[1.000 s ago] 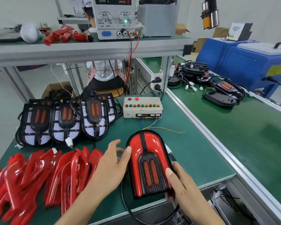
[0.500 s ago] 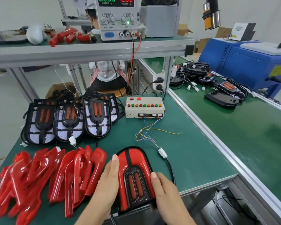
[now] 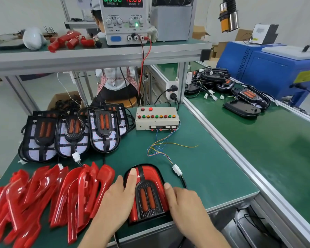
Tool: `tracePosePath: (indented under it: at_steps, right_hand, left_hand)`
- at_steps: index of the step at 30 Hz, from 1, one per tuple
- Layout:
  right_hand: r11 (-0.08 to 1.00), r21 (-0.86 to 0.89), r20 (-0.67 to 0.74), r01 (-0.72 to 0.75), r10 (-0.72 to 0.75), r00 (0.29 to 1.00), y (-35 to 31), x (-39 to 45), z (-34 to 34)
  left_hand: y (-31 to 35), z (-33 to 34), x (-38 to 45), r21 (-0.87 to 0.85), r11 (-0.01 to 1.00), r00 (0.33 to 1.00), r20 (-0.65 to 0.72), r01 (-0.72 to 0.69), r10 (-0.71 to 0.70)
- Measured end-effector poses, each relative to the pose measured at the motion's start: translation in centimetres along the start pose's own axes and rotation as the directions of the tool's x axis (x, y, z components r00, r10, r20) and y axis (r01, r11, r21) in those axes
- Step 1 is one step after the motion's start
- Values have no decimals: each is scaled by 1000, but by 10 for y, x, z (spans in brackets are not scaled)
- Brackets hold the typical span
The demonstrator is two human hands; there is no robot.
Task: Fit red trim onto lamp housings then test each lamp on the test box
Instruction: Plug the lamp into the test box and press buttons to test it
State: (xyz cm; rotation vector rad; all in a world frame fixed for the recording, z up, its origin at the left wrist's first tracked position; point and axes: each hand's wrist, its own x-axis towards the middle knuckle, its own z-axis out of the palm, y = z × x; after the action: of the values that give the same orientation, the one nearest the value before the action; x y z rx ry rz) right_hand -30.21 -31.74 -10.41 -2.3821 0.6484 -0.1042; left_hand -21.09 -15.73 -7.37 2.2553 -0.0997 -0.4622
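Observation:
A lamp housing with red trim fitted [image 3: 148,192] lies flat at the front edge of the green table. My left hand [image 3: 118,199] lies on its left side, fingers straight, one fingertip pressing the red trim near the top. My right hand [image 3: 184,203] rests against its right edge with fingers extended. The lamp's black cable ends in a white connector [image 3: 177,170] lying loose on the mat. The beige test box [image 3: 157,119] with coloured buttons stands further back, its thin wires trailing forward. Loose red trims [image 3: 48,194] are heaped at the left.
Three bare black lamp housings [image 3: 70,133] lean in a row behind the trims. A power supply [image 3: 125,20] sits on the upper shelf. A conveyor [image 3: 267,140] with more lamps runs on the right beside a blue machine [image 3: 276,68]. A person sits behind the bench.
Both hands pulled the trimmed lamp toward me to the table's front edge and now press flat on it. The cable's white connector has come into view beside it.

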Motion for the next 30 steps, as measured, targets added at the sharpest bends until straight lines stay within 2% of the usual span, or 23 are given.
tracePosePath:
  at_steps: [2, 4, 6, 8, 11, 14, 16, 19, 22, 24, 26, 30]
  right_hand:
    - [997, -77, -148, -6, -6, 989, 8, 11, -10]
    - [982, -183, -237, -43, -2, 971, 18, 29, -17]
    - [956, -280, -190, -83, 30, 981, 24, 48, -17]
    - [933, -353, -128, -73, 29, 991, 25, 63, -12]
    - [943, -333, -109, 18, -57, 992, 28, 75, -9]
    - [998, -30, -169, 61, -65, 983, 33, 75, -20]
    - [986, 139, -214, 88, -57, 975, 33, 71, -29]
    - [959, 231, -259, 163, -101, 961, 30, 63, -41]
    - [939, 283, -264, 196, -121, 957, 31, 58, -49]
    - [939, 281, -258, 197, -124, 958, 32, 56, -52]
    - [946, 255, -256, 200, -134, 958, 32, 57, -54]
    - [960, 196, -229, 199, -153, 961, 35, 56, -49]
  left_hand:
    - [2, -1, -10, 92, 995, 997, -67, -37, 43]
    - [7, -3, -17, 81, 980, 965, -181, -179, 191]
    - [17, -3, -16, 62, 931, 879, -311, -360, 361]
    - [30, -1, -6, 140, 874, 798, -362, -465, 483]
    - [53, 5, 18, 113, 803, 774, -215, -585, 595]
    - [70, 19, 49, 244, 599, 629, 66, -763, 775]
    - [82, 29, 68, 383, 435, 549, 270, -815, 791]
    - [93, 39, 88, 489, 238, 483, 471, -839, 738]
    - [99, 36, 97, 485, 73, 350, 512, -872, 785]
    - [101, 32, 100, 444, 12, 266, 516, -896, 814]
    - [104, 29, 104, 400, -29, 214, 551, -916, 807]
    - [112, 25, 111, 343, -117, 151, 662, -932, 734]
